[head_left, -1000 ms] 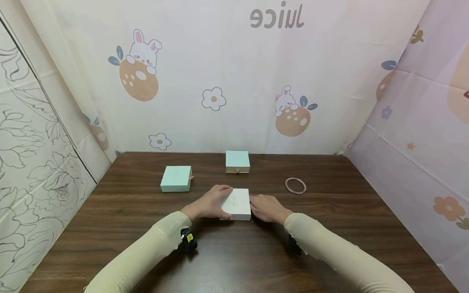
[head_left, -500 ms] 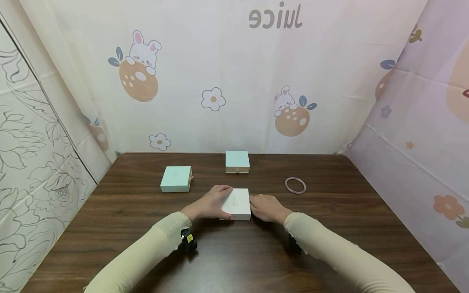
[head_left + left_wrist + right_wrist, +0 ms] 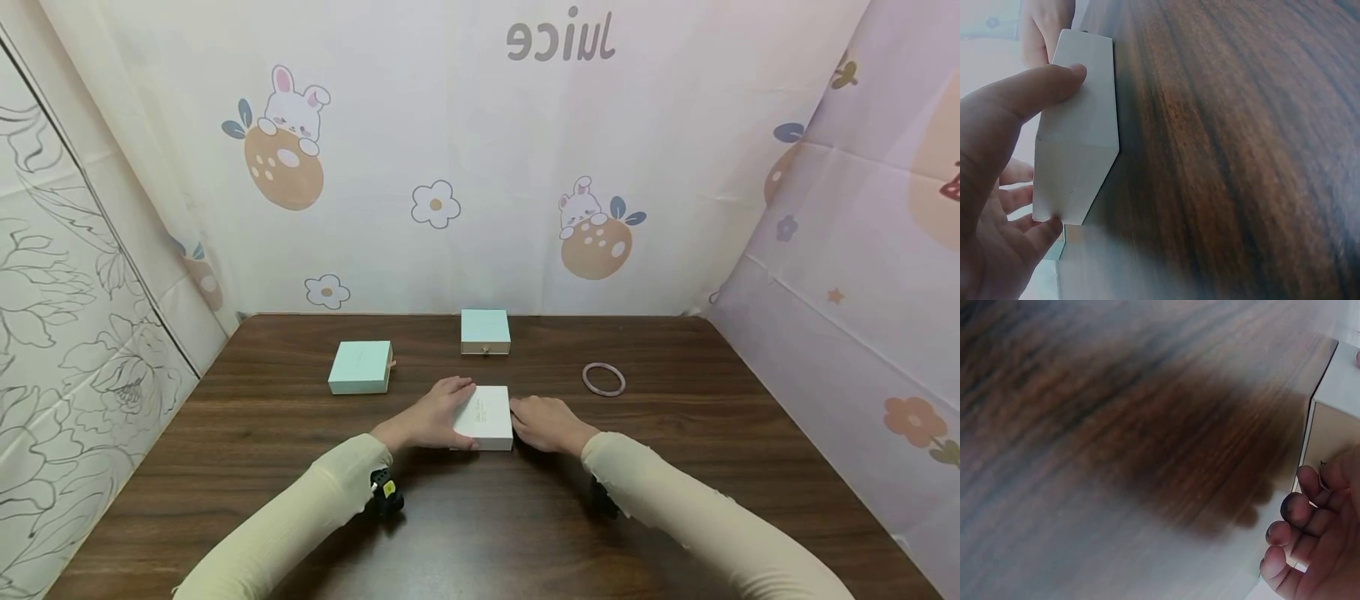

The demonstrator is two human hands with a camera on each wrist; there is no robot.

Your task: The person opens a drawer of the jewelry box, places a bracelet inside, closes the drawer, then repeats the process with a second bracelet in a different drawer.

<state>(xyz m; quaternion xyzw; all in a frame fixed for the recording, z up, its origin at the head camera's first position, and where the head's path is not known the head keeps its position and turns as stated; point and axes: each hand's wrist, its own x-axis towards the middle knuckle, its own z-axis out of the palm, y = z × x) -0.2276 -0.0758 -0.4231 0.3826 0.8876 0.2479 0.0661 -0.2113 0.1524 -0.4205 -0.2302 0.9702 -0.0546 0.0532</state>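
Observation:
A white drawer-style gift box [image 3: 486, 414] with faint gold lettering lies on the table in the head view. My left hand [image 3: 435, 414] grips its left part, thumb [image 3: 1063, 84] along the near wall and fingers around the far side. At the box's right end is my right hand [image 3: 551, 425], its fingers curled. The right wrist view shows the box's beige drawer face [image 3: 1332, 434] framed by the white sleeve. There, thumb and forefinger [image 3: 1308, 480] pinch at a small dark pull tab [image 3: 1322, 464], mostly hidden between them.
A mint box [image 3: 360, 367] with a ribbon tab sits at the back left, and another mint box [image 3: 485, 331] at the back middle. Right of them lies a pale pink bangle-like ring [image 3: 603, 379]. A printed curtain [image 3: 495, 250] hangs behind the wooden table [image 3: 675, 467].

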